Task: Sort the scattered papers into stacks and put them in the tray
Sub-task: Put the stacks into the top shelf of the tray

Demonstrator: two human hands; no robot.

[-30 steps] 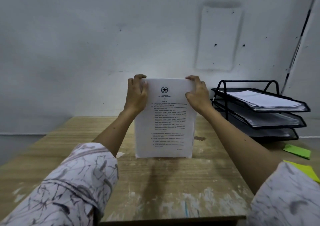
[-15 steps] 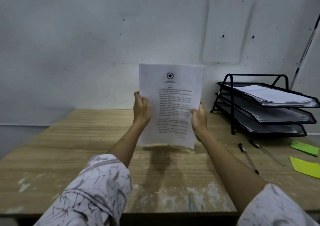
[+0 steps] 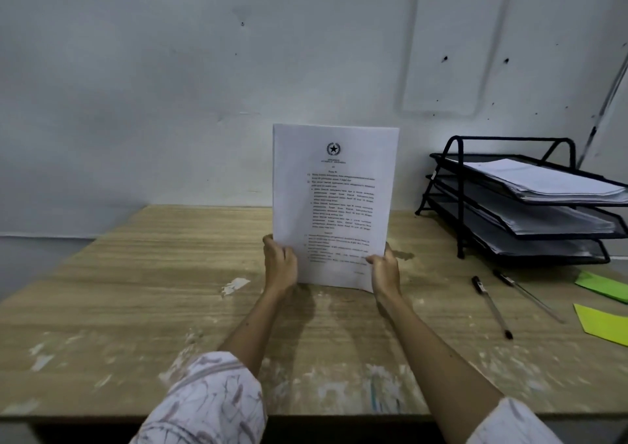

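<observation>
In the head view, a stack of printed papers [image 3: 334,205] is held upright in the air above the middle of the wooden tabletop [image 3: 136,290], its printed face toward the camera and a star emblem at the top of the front page. The left hand [image 3: 279,265] grips the stack's lower left edge, its fingers [image 3: 272,243] wrapped around that edge. The right hand [image 3: 384,270] grips the lower right corner, with the thumb lying across the front page and the other fingers hidden behind the paper. The stack's bottom edge hangs clear of the tabletop.

At the far right stands a black three-tier wire tray [image 3: 458,202], each tier already holding white sheets; the top pile [image 3: 543,180] is the plainest to see. Nearer on the right lie two pens [image 3: 491,306], side by side but apart, and beyond them two green-yellow paper pieces [image 3: 603,321] at the frame's right edge. Both forearms wear pale patterned sleeves [image 3: 210,399] pushed up near the elbow.
</observation>
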